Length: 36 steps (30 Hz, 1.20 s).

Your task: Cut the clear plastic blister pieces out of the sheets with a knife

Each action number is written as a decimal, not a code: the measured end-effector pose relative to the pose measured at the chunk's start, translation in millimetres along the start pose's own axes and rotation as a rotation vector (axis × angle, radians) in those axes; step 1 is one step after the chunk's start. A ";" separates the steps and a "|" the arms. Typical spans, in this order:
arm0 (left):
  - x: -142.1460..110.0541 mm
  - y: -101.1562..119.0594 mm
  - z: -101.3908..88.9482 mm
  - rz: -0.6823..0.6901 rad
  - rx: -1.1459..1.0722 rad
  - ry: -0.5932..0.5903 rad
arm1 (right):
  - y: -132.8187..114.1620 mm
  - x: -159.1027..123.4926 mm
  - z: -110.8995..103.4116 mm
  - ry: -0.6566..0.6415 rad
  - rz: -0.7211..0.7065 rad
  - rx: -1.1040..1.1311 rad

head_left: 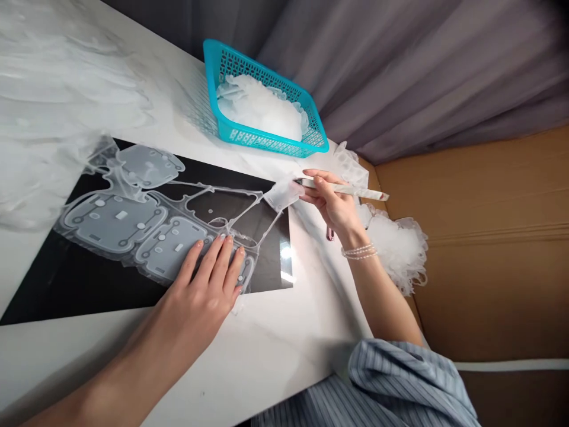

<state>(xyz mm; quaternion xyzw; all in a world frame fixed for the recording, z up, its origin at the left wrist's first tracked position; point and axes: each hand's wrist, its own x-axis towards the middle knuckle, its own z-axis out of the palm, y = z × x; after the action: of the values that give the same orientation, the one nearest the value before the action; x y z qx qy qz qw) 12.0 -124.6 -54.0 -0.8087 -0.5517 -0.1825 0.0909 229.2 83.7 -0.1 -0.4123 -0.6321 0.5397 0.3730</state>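
My left hand (213,276) lies flat with fingers stretched out on a translucent moulded sheet (171,246), which shows rounded panels, small holes and thin webbing. The sheet rests on a black mat (133,290). In my right hand (331,201) is a slim pen-like tool with a white patterned handle (360,191); the fingers are closed round it. Its dark tip meets a lifted translucent piece (282,193) at the sheet's far right corner, and thin strands of webbing stretch from there toward the sheet. Whether my fingers also pinch that piece, I cannot tell.
A turquoise basket (267,140) holding translucent pieces stands behind the mat. A large heap of translucent sheets (57,112) covers the left side. Frilly translucent scraps (395,246) lie right of my wrist, beside a cardboard wall (489,237). A grey curtain (400,71) hangs behind.
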 end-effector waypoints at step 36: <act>30.6 -21.8 -22.7 -0.172 -0.470 -0.134 | -17.4 -22.4 -8.0 0.344 0.084 0.420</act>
<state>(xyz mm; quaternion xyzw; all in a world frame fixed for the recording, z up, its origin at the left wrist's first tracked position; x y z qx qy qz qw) -2.7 -98.0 -22.2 -0.7681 -0.5655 -0.2588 -0.1524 243.0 64.7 17.7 -0.4373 -0.4163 0.5959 0.5295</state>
